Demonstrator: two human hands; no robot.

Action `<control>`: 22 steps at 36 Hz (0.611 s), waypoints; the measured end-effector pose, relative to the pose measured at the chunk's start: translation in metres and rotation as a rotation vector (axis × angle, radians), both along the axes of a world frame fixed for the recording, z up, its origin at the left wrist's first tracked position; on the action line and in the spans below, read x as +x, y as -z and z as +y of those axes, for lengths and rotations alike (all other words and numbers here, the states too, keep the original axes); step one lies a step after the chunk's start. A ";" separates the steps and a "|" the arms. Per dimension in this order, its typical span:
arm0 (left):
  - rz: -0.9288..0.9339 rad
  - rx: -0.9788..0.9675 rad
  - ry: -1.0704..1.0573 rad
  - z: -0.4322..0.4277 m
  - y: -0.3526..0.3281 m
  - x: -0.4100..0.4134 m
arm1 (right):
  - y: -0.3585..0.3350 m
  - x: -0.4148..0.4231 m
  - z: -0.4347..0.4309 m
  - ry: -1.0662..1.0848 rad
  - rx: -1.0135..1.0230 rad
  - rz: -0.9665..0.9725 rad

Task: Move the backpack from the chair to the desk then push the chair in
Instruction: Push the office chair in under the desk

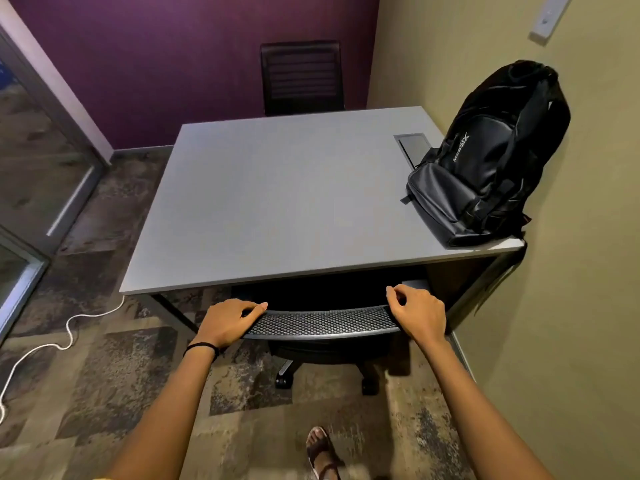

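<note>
Most of the black mesh-backed office chair [322, 323] is hidden from you: its seat is lost in the shadow under the flat grey table [277, 202], and only the curved top rail, part of the base and two castors show, so how far in it sits is hard to judge. Your left hand [227, 322] and right hand [419, 311] each curl over an end of that rail, fingers folded on it. The black leather-look backpack [491, 161] stands on the table's right edge against the beige wall [571, 306], overlapping a dark recessed panel [414, 145]; a second black chair [303, 77] waits opposite, and a white cable [69, 327] trails over the patterned carpet [121, 358].
</note>
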State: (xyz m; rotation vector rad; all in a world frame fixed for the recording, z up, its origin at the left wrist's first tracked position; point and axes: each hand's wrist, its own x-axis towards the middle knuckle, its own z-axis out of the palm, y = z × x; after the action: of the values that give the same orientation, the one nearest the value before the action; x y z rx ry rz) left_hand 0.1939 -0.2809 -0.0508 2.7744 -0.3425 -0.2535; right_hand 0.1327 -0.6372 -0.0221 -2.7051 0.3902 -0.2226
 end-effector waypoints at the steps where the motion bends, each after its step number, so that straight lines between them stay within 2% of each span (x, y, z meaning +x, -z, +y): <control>1: -0.004 -0.012 -0.006 -0.001 0.001 0.003 | 0.001 0.004 -0.001 0.004 -0.004 -0.001; 7: -0.025 -0.030 0.005 -0.008 0.000 0.008 | 0.003 0.012 -0.008 -0.013 0.012 0.025; 9: 0.019 -0.052 -0.045 -0.007 -0.001 0.062 | 0.001 0.075 -0.008 -0.016 -0.025 0.052; 18: -0.021 -0.071 -0.014 -0.020 -0.005 0.060 | 0.011 0.077 -0.025 0.003 -0.039 0.075; 22: 0.026 -0.077 -0.003 -0.028 -0.010 0.075 | 0.006 0.090 -0.030 0.008 -0.002 0.065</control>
State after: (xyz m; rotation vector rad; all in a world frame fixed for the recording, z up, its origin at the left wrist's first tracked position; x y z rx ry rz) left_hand 0.2686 -0.3091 -0.0403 2.6939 -0.3347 -0.2696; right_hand 0.2222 -0.6668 -0.0281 -2.7189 0.4203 -0.1372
